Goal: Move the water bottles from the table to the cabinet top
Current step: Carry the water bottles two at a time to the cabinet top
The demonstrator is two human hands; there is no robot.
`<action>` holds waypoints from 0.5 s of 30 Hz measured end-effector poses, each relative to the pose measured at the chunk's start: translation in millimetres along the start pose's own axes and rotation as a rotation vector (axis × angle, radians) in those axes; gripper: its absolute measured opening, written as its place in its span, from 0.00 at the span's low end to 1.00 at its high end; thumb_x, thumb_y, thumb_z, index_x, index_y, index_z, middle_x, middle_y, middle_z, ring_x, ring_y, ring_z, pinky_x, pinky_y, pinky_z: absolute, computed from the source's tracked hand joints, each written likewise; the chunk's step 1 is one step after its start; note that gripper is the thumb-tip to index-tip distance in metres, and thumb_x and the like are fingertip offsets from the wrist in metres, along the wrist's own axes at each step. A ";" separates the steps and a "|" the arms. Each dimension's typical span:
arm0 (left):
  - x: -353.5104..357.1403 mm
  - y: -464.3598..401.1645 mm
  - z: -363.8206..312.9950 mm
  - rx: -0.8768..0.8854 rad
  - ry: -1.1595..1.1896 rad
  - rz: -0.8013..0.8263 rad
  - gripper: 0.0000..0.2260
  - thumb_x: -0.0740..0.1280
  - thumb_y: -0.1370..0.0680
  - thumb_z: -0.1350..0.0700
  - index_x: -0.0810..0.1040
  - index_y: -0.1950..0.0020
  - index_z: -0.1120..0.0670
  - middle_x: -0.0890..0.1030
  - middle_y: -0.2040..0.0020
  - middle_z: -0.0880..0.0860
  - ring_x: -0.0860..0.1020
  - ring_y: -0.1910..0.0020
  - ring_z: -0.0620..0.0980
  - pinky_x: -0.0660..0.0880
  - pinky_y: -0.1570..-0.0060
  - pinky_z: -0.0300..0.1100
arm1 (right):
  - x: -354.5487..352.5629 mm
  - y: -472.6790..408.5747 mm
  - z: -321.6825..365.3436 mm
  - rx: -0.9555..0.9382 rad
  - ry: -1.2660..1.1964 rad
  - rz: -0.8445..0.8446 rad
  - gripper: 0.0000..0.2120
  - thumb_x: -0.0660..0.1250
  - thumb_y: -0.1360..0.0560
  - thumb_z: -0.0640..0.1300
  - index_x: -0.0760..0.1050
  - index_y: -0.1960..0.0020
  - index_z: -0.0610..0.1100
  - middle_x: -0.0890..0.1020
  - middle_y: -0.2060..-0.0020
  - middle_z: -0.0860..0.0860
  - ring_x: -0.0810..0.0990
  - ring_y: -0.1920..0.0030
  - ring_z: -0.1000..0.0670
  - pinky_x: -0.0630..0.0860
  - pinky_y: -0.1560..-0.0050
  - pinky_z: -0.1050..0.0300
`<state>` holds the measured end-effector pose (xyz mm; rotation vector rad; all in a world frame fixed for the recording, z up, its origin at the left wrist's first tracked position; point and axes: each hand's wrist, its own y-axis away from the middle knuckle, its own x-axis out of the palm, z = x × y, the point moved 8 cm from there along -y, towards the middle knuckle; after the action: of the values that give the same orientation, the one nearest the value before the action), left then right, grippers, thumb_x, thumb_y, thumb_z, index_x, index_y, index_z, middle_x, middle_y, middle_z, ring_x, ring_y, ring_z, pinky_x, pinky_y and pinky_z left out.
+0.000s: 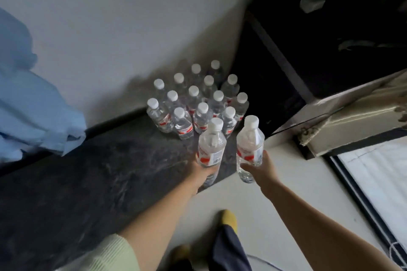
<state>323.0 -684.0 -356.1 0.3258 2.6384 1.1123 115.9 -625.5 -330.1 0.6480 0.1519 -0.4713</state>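
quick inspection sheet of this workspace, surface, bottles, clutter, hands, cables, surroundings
surface: dark marbled cabinet top, set against a pale wall
job's things: cluster of capped water bottles standing upright at the far end by the wall; two more carried in
clutter: blue cloth at the left edge
hands: left hand grips the left bottle; right hand grips the right bottle, both upright
cables: thin white cable on the floor near the feet
surroundings: pale floor, dark area beyond, worn white ledge at right
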 end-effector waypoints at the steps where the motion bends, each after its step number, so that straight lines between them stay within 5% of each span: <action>1: 1.7 -12.8 0.2 0.016 -0.008 -0.062 0.25 0.79 0.34 0.54 0.74 0.41 0.49 0.81 0.43 0.52 0.79 0.47 0.52 0.76 0.42 0.52 | 2.8 -16.8 -2.1 -0.006 -0.008 0.007 0.28 0.75 0.33 0.34 0.70 0.37 0.43 0.81 0.45 0.45 0.80 0.49 0.46 0.76 0.52 0.55; 4: 13.2 -55.2 4.2 0.078 0.038 -0.197 0.28 0.80 0.35 0.57 0.73 0.39 0.50 0.81 0.42 0.55 0.79 0.43 0.56 0.76 0.40 0.54 | 9.8 -72.5 -9.8 -0.037 -0.011 0.007 0.29 0.74 0.33 0.32 0.70 0.35 0.41 0.81 0.44 0.43 0.79 0.44 0.43 0.77 0.42 0.45; 8: 15.8 -100.1 7.4 0.190 0.128 -0.354 0.27 0.79 0.36 0.64 0.74 0.40 0.54 0.82 0.45 0.55 0.80 0.47 0.54 0.77 0.42 0.49 | 22.2 -128.8 -19.9 -0.086 -0.050 -0.046 0.29 0.74 0.33 0.31 0.68 0.36 0.40 0.79 0.44 0.46 0.78 0.43 0.43 0.76 0.41 0.44; 12: 27.3 -127.0 12.2 0.242 0.134 -0.397 0.29 0.77 0.33 0.66 0.72 0.35 0.60 0.81 0.43 0.56 0.79 0.46 0.51 0.74 0.42 0.41 | 28.2 -155.8 -35.6 -0.120 -0.045 -0.108 0.28 0.78 0.34 0.39 0.67 0.40 0.50 0.79 0.50 0.56 0.79 0.47 0.51 0.77 0.43 0.49; 15: 33.8 -141.8 17.8 0.209 0.187 -0.406 0.26 0.75 0.31 0.68 0.72 0.35 0.64 0.80 0.42 0.62 0.80 0.44 0.59 0.76 0.41 0.55 | 32.1 -166.5 -38.6 -0.149 -0.034 -0.121 0.29 0.79 0.34 0.43 0.66 0.42 0.55 0.79 0.50 0.60 0.78 0.48 0.56 0.75 0.45 0.55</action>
<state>282.1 -758.6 -475.7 -0.2815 2.8104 0.7707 66.8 -729.8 -460.3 0.4862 0.1932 -0.5815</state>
